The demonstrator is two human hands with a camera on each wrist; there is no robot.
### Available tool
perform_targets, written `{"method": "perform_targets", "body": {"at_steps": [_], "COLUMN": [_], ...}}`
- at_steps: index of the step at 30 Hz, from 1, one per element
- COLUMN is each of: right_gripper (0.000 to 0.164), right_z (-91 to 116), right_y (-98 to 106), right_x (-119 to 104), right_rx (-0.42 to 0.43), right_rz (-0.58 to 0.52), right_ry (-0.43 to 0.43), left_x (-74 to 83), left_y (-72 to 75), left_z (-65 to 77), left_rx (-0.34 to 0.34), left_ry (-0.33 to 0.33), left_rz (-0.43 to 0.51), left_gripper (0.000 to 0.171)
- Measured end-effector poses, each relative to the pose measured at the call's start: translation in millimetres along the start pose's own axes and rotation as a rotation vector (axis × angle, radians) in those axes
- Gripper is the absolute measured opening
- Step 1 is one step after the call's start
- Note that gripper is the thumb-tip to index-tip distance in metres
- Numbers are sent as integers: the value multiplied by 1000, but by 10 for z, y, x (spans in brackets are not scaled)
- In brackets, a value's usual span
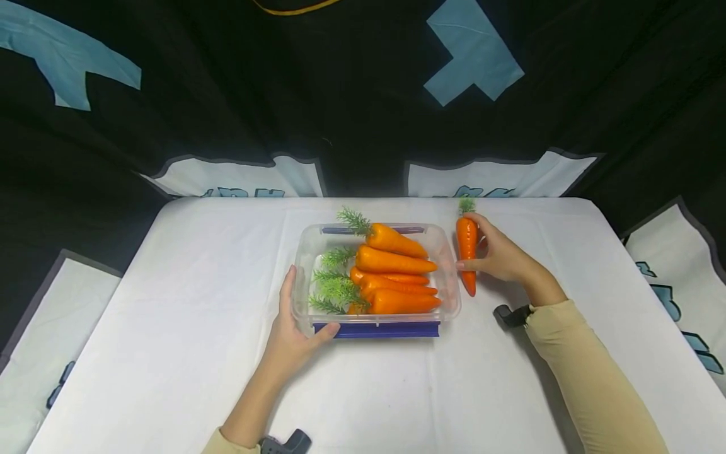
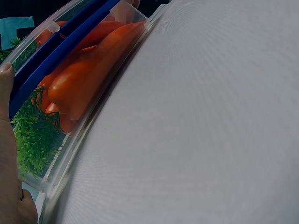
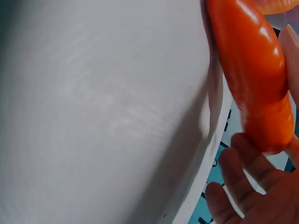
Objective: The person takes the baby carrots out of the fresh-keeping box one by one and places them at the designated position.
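Head view gives me the lone carrot (image 1: 467, 243) just outside the right wall of the clear box (image 1: 305, 246), its leafy top toward the far edge of the table (image 1: 170, 328), its tip toward the person. That crossing is what I would watch: its long axis runs far to near, while the carrots (image 1: 396, 258) inside the box lie roughly parallel to the far edge, leaves left and tips right, so I judge that about a quarter turn separates the two directions. Nearer to it is the right hand (image 1: 499, 252), which comes in from the right edge's side and pinches it, thumb at the lower part, index finger up by the leafy end; from the right wrist I see three other fingers spread apart near the blunt end. Whether the tip touches the cloth, I cannot tell. Across the box, the left hand (image 1: 289, 340) grips its near left corner, fingers along the left wall and thumb over the near side, where a blue latch (image 1: 377, 330) hangs.
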State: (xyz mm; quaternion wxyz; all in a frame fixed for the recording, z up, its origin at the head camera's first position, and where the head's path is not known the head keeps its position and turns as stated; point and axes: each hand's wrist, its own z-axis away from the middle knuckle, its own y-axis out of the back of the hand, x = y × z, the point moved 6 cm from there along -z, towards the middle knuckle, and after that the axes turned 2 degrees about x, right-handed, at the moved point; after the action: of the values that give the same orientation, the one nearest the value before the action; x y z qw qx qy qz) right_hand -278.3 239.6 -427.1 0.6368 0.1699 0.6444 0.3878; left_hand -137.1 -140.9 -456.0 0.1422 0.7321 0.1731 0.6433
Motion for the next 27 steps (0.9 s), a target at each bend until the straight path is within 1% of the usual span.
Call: {"method": "perform_targets", "body": {"at_steps": [8,17,24,27], "right_gripper": [106,105,107,108], "right_z": [-36,-61,-77,-81], "right_y": [-33,-59,-45,-43], "right_x": [21,38,75,91], "right_rx": [-20,-29,-46,-54], "right_rz": [18,72,219,235], "right_ry": [-22,-52,-95,-104], "left_x": [-8,-6,-35,-39], "left_y": [2,1,-8,-10], "left_z": [-5,-2,-4,-2], "left_rx": [-2,-3,-20,-22], "left_ry": [7,6,23,27], "left_rz": [-2,7,21,20], "left_gripper": [120,120,120,120]}}
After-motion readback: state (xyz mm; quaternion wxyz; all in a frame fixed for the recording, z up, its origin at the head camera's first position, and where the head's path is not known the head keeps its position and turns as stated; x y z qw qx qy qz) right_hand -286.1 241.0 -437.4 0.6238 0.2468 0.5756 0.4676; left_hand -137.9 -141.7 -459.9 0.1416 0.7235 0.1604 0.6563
